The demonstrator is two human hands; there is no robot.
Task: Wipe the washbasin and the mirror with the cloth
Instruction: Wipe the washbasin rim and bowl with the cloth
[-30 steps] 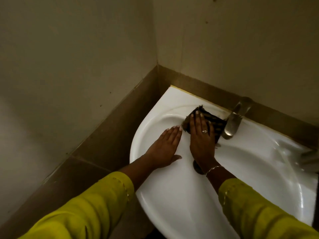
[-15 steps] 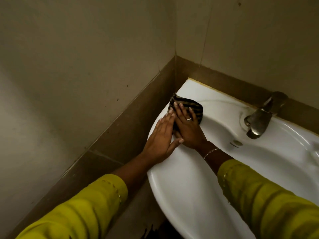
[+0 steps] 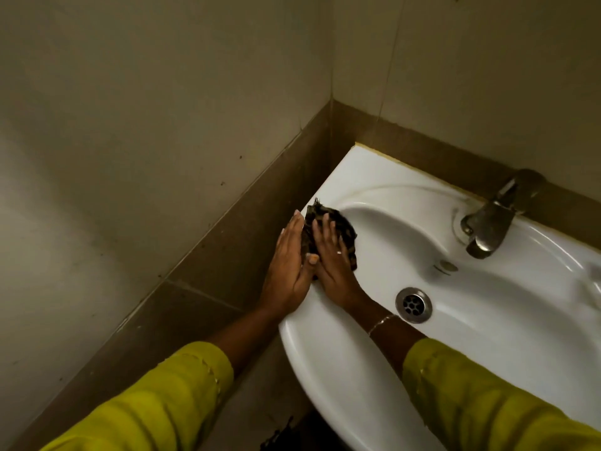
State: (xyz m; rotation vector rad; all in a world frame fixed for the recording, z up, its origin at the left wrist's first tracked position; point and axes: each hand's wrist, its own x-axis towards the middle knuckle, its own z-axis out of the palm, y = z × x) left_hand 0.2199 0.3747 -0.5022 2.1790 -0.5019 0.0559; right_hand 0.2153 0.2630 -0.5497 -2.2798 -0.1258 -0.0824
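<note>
A white washbasin point(image 3: 487, 346) fills the right half of the view, set into a wall corner. A dark striped cloth point(image 3: 345, 228) lies bunched on the basin's left rim. My right hand point(image 3: 335, 266) lies flat on the cloth with the fingers stretched out, pressing it onto the rim. My left hand point(image 3: 289, 265) rests flat on the rim's outer edge, right beside the cloth and touching the right hand. Most of the cloth is hidden under my right hand. No mirror is in view.
A metal tap point(image 3: 487, 224) stands at the basin's back edge, with the drain point(image 3: 413, 305) and a small overflow hole point(image 3: 447, 265) below it. A brown tiled band point(image 3: 227, 255) runs along both walls, close against the basin's left rim.
My right hand has carried the cloth from beside the tap to the left rim, then slid it a little nearer along that rim. My left hand followed and stays beside it.
</note>
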